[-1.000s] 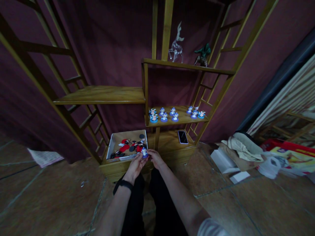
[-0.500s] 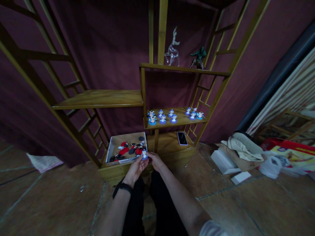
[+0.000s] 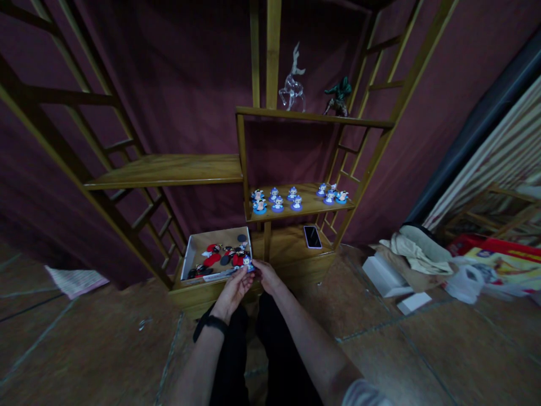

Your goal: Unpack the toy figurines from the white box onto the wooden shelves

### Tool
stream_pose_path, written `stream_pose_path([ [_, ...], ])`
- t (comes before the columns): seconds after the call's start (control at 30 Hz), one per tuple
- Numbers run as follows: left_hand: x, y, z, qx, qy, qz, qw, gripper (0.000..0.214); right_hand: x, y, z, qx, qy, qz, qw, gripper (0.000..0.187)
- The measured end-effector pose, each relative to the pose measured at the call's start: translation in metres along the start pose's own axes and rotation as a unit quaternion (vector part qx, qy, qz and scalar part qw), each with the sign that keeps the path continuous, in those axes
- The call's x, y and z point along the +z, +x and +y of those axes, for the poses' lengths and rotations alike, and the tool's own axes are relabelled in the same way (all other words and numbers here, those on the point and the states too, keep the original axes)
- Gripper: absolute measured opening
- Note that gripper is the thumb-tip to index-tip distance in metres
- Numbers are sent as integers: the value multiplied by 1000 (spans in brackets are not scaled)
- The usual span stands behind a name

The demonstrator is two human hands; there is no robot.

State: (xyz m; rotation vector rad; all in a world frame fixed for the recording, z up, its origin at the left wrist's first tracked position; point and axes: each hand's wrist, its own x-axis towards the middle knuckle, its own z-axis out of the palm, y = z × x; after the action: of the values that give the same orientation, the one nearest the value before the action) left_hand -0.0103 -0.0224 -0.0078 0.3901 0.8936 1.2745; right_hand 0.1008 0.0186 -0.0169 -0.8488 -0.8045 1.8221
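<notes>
Small figurine point(image 3: 247, 262): white and blue body on a blue base, held low in front of the person, just over the front right corner of an open box. Details too small to tell.

Left hand point(image 3: 233, 288): fingers curled in, fingertips pinching the figurine from the left. Black wristband point(image 3: 210, 322) on the wrist.

Right hand point(image 3: 266, 276): fingers bent, fingertips closed on the same figurine from the right, meeting the left hand.

Open box point(image 3: 191, 254): shallow, white walls, brown floor; sits on the lowest level of the wooden rack point(image 3: 169, 169). Contains loose red and black pieces point(image 3: 220, 258), lying mixed together.

Phone point(image 3: 313, 237): dark screen up, flat on the same lowest level, right of the box and apart from it.

Shelf figurines point(image 3: 274, 200): like items on blue bases, standing in 2 clusters on the shelf above the phone, 1 cluster left, 1 cluster right point(image 3: 332, 194).

Glass deer point(image 3: 291, 87) and green figure point(image 3: 338, 96): side by side on the top shelf.

Floor, right: white boxes point(image 3: 382, 276), heap of cloth point(image 3: 412, 248). Floor, left: printed sheet point(image 3: 76, 280).
</notes>
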Motion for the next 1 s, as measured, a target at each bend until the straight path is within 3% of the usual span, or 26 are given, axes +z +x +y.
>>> stream_pose_path([
  [0.2, 1, -4, 6, -31, -31, -4, 999, 28, 1, -7, -6, 18, -13, -58, 998, 37],
  [0.77, -1, -3, 5, -54, -46, -4, 997, 36, 1, -9, -4, 5, -24, -54, 998, 30],
  [1.0, -1, 0, 5, -27, -32, -13, 999, 37, 0, -5, -4, -7, -25, -36, 999, 33],
])
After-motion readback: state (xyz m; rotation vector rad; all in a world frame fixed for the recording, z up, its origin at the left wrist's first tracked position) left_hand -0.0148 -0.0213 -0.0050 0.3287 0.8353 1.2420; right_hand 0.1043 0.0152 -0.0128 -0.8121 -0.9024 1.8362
